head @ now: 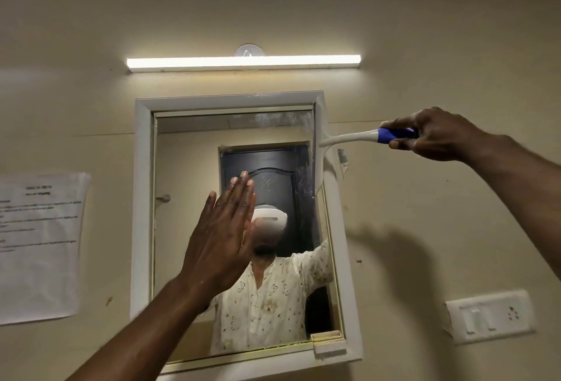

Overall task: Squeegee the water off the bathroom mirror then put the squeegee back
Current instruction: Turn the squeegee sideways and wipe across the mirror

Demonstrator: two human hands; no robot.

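Note:
A white-framed bathroom mirror (188,168) hangs on the beige wall, with smeared water near its top right corner. My right hand (431,134) grips the blue handle of a white squeegee (349,137). Its blade stands vertically along the mirror's right edge, from the top corner down to about mid-height. My left hand (221,238) is flat with fingers together, raised in front of the mirror's middle; whether it touches the glass is unclear. It holds nothing.
A lit tube light (243,63) runs above the mirror. A paper notice (39,247) is stuck to the wall at left. A white switch and socket plate (488,317) sits at lower right. A small white handle (329,342) is at the mirror's bottom right corner.

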